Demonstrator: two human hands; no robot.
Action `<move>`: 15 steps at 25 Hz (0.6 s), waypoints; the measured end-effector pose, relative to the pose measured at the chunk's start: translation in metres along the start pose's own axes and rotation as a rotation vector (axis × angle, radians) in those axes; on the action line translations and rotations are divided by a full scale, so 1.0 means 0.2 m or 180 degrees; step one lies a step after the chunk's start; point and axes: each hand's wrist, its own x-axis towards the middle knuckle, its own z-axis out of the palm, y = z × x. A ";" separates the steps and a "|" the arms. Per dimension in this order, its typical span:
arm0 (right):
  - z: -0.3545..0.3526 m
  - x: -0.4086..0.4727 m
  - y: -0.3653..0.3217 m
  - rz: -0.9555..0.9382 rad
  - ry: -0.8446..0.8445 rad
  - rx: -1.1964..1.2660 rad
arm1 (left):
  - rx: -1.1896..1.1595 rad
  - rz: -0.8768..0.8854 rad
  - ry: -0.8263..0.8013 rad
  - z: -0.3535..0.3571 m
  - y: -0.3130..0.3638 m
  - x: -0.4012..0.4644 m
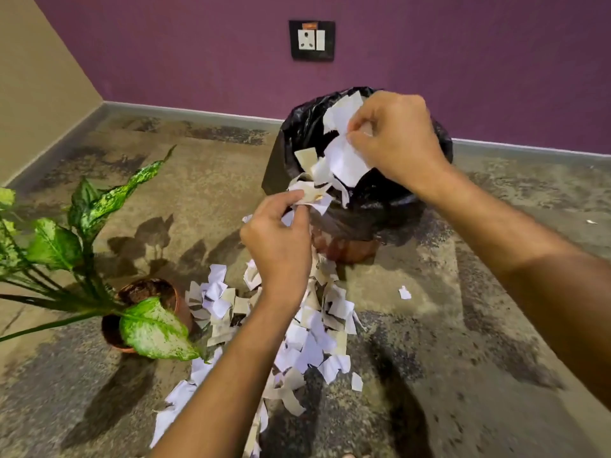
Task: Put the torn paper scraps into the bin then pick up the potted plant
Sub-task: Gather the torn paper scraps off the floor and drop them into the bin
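We noted a mottled, dark-stained floor (429,375) carrying everything. A bin (347,249) lined with a black bag stood on it near the purple wall. A heap of torn paper scraps (314,338) lay spread in front of the bin (two strays, (404,292) and (356,381), sat apart to the right). Left of the heap stood a potted plant (145,312), its terracotta pot just beside the scraps.

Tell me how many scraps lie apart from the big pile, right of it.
2: one scrap on the floor right of the pile, near the bin; one speck at the far right edge. My arms may hide more.
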 end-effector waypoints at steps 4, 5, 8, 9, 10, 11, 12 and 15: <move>0.05 0.04 0.14 0.0386 -0.0161 -0.0225 | 0.0198 0.0310 -0.0125 0.07 0.07 0.14; 0.07 0.03 0.16 0.0407 -0.0246 -0.0180 | 0.0304 0.0393 -0.0186 0.10 0.09 0.17; 0.09 -0.02 0.21 0.0464 -0.0438 0.0164 | 0.0720 0.0545 -0.0456 0.20 0.12 0.23; 0.10 -0.04 0.22 0.0446 -0.0406 0.0234 | 0.0840 0.0600 -0.0576 0.23 0.13 0.25; 0.11 -0.05 0.24 0.0415 -0.0339 0.0276 | 0.0930 0.0666 -0.0710 0.26 0.13 0.25; 0.12 -0.06 0.26 0.0386 -0.0262 0.0340 | 0.0975 0.0729 -0.0855 0.28 0.13 0.25; 0.12 -0.06 0.27 0.0356 -0.0188 0.0441 | 0.0982 0.0793 -0.0989 0.29 0.13 0.24; 0.11 -0.10 0.28 0.0294 0.0130 0.0850 | 0.0846 0.1163 -0.1091 0.30 0.07 0.14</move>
